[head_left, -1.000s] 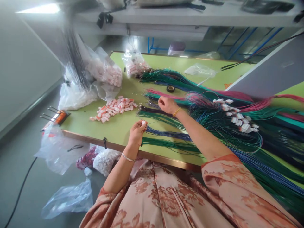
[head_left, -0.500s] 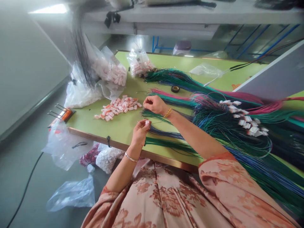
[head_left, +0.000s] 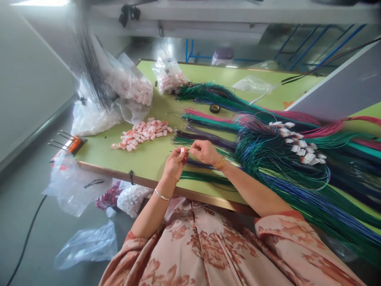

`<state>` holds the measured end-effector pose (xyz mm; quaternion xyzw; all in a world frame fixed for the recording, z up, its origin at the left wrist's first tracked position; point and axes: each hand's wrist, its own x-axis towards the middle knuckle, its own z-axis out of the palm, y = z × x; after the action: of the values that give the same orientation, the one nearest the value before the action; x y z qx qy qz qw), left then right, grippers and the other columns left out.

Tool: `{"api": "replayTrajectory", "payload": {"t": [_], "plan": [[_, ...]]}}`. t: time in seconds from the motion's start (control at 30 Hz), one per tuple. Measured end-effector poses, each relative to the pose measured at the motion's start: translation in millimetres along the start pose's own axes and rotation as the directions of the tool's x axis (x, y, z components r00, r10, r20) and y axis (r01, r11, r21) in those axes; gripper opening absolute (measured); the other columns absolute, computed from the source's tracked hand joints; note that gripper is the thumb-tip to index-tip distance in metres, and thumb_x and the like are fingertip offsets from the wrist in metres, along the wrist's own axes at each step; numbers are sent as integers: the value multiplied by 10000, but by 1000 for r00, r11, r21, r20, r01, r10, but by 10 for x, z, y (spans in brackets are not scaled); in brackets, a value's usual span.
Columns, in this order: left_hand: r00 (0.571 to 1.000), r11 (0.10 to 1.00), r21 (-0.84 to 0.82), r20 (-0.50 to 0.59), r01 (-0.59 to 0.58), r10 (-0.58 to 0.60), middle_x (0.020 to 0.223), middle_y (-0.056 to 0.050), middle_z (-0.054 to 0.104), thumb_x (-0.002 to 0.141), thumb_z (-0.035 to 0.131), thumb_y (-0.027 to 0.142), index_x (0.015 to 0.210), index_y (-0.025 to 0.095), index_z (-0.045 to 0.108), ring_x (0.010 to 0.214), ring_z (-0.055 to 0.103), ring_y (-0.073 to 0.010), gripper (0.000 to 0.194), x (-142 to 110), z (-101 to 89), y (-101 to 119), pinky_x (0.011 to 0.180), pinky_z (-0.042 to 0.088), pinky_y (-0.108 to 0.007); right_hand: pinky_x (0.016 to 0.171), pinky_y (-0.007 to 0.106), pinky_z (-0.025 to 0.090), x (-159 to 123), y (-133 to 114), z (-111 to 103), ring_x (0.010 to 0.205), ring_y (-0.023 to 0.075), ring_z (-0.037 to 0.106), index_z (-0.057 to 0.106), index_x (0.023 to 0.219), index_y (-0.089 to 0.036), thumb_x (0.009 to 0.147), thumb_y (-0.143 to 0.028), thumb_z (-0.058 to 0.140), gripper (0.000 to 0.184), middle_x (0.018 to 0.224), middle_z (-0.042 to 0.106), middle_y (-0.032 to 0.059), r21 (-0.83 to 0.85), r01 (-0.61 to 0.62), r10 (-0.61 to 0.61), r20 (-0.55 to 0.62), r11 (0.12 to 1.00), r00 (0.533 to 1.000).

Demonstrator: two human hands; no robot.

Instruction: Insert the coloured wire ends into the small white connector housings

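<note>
My left hand (head_left: pixel 175 162) pinches a small white and orange connector housing (head_left: pixel 183 150) between thumb and fingertips, above the near part of the green table. Close on its right, my right hand (head_left: pixel 204 152) is closed in a pinch on a thin wire (head_left: pixel 188 150), whose tip points at the housing. The fingers largely hide this wire, and I cannot tell whether its tip is inside the housing. Left of the hands lies a loose pile of similar connector housings (head_left: pixel 143 134). Bundles of dark wires (head_left: pixel 205 137) spread out behind and beneath my right hand.
Finished-looking white connectors (head_left: pixel 300 145) sit on the wire bundle at right. A black tape roll (head_left: pixel 214 108) lies behind the hands. Bags of housings (head_left: pixel 169 75) stand at the back. A pronged orange tool (head_left: pixel 73 145) occupies the table's left corner; a grey panel (head_left: pixel 342 79) slants at right.
My right hand has come from the wire tips beside the pile toward me, to the housing in my left hand. The housing now shows its orange part. The whole view has shifted slightly.
</note>
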<state>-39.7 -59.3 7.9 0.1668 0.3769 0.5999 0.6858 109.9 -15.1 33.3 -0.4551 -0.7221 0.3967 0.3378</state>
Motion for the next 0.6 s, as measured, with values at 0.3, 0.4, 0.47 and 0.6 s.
{"api": "replayTrajectory", "payload": {"t": [0.3, 0.4, 0.47, 0.6], "plan": [[1000, 1000, 28, 2, -6, 6, 898, -37, 686, 718, 737, 121, 909, 150, 636, 781, 606, -105, 218, -10, 16, -6, 771, 447, -244, 496, 216, 297, -69, 26, 71, 505, 79, 394, 571, 657, -157, 776, -355, 550, 233, 555, 539, -20, -48, -9, 8, -28, 999, 1000], [1000, 999, 39, -1, -6, 6, 900, -36, 683, 716, 740, 125, 909, 154, 633, 793, 608, -110, 223, -9, 12, -9, 785, 449, -250, 497, 222, 293, -85, 20, 91, 500, 83, 399, 558, 649, -164, 789, -381, 550, 258, 550, 538, -16, -84, -19, 15, -46, 996, 999], [1000, 999, 39, -9, -6, 6, 900, -34, 685, 710, 745, 123, 909, 156, 632, 798, 610, -110, 232, -10, 13, -11, 781, 451, -247, 502, 226, 293, -95, 14, 104, 501, 87, 403, 551, 643, -168, 800, -394, 545, 275, 550, 540, -13, -107, -24, 18, -60, 994, 998], [999, 999, 43, -31, -6, 7, 878, -23, 690, 690, 755, 118, 894, 162, 632, 767, 604, -98, 242, -20, 19, -5, 738, 453, -226, 505, 228, 296, -115, -4, 126, 501, 91, 410, 539, 639, -175, 811, -385, 539, 272, 552, 542, -11, -125, -25, 16, -74, 992, 997]]}}
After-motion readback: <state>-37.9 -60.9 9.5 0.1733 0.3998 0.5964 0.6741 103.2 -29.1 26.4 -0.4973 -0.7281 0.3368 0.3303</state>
